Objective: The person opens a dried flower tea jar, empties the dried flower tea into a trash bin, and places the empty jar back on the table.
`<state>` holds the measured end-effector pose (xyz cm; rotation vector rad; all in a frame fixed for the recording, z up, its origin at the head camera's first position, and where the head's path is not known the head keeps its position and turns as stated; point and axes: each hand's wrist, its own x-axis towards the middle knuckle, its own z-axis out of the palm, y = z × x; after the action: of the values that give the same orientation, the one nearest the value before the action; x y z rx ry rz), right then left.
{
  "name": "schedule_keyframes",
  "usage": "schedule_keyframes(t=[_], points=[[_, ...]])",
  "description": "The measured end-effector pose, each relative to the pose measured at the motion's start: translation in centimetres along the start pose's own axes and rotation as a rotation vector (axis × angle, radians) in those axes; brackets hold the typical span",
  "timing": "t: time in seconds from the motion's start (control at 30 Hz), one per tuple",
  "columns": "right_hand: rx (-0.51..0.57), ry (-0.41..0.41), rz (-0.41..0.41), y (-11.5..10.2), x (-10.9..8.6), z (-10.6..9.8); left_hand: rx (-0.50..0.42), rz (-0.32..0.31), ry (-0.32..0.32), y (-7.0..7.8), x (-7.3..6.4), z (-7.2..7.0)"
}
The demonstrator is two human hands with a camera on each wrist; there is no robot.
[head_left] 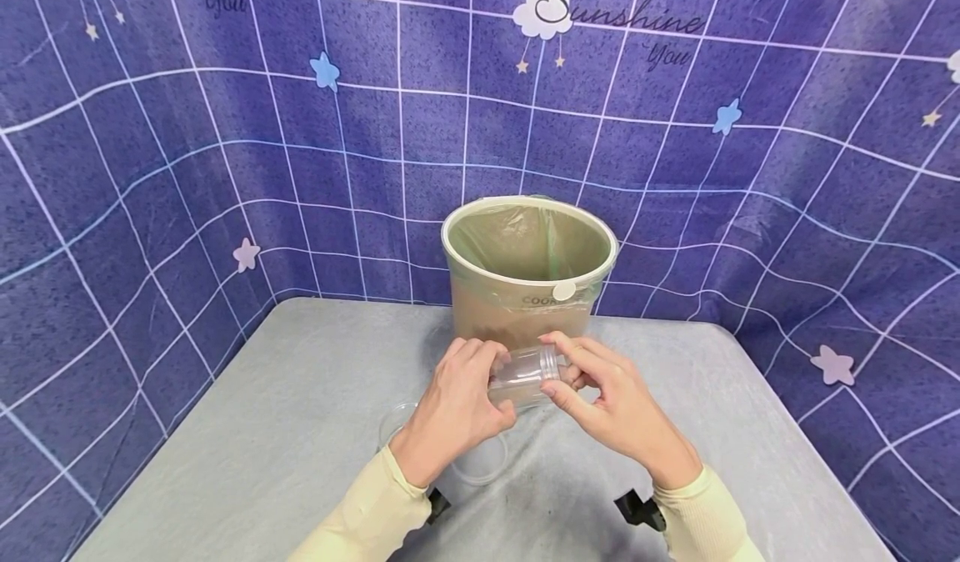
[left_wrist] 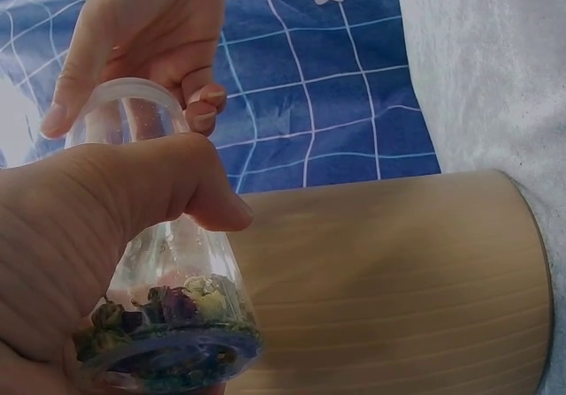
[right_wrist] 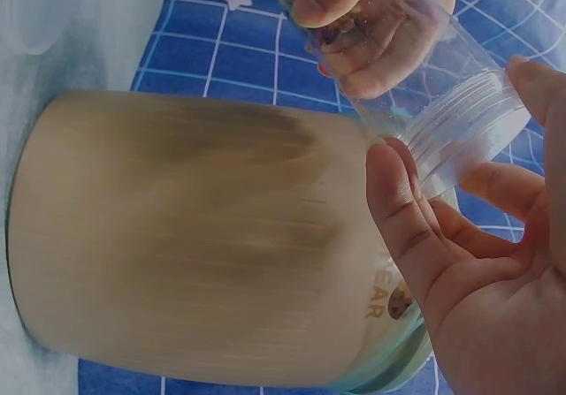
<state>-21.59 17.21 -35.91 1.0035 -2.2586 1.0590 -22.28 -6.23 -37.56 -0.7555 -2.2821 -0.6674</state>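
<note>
A clear plastic jar (head_left: 527, 368) lies tilted on its side in the air, in front of the bin. My left hand (head_left: 463, 395) grips its body near the base, thumb on the near side. At the threaded mouth end, my right hand (head_left: 615, 399) holds the jar between thumb and fingers. Dried flowers (left_wrist: 181, 305), purple, yellowish and green, are gathered at the base in the left wrist view. In the right wrist view, the neck (right_wrist: 464, 117) shows its ridges, with the right thumb and fingers around it. Whether a lid covers the mouth is unclear.
Just beyond the hands stands a beige bin (head_left: 517, 320) with a pale rim and a thin greenish liner. Clear round plastic pieces, one a ring-like disc (head_left: 480, 483), lie on the grey tabletop (head_left: 315, 429), partly behind the left hand. Patterned blue cloth surrounds the table.
</note>
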Motion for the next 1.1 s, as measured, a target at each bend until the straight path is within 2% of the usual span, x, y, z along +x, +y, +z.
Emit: schedule_keyframes(t=[0.2, 0.47, 1.1], points=[[0.020, 0.004, -0.011, 0.14, -0.06, 0.14, 0.003, -0.009, -0.013, -0.09, -0.04, -0.03], [-0.001, 0.013, -0.068, 0.34, -0.10, 0.25, -0.017, -0.015, -0.036, -0.34, 0.00, 0.01], [0.021, -0.044, -0.134, 0.03, -0.13, -0.22, -0.014, -0.003, -0.051, -0.37, 0.13, -0.35]])
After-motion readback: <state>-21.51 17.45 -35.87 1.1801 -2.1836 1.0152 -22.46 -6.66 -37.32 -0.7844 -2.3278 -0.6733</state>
